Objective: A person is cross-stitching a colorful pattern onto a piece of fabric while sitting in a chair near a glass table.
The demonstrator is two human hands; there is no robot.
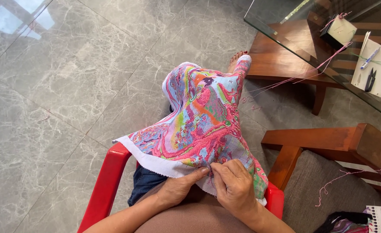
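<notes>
A large, brightly coloured cross-stitch canvas (203, 116) in pinks, blues and greens is draped over my lap and leg. My left hand (179, 187) grips its white lower border with thumb and fingers. My right hand (233, 183) pinches the cloth right beside it, fingertips pressed together at the edge of the stitched area; a needle may be between them but I cannot make one out. A pink thread (285, 80) trails from the canvas towards the glass table.
I sit in a red plastic chair (108, 181) on grey marble tiles. A glass-topped wooden table (294, 51) at upper right carries a thread box (338, 30), papers, a pen and snips (371, 80). A wooden armchair with a grey cushion (328, 172) stands at right.
</notes>
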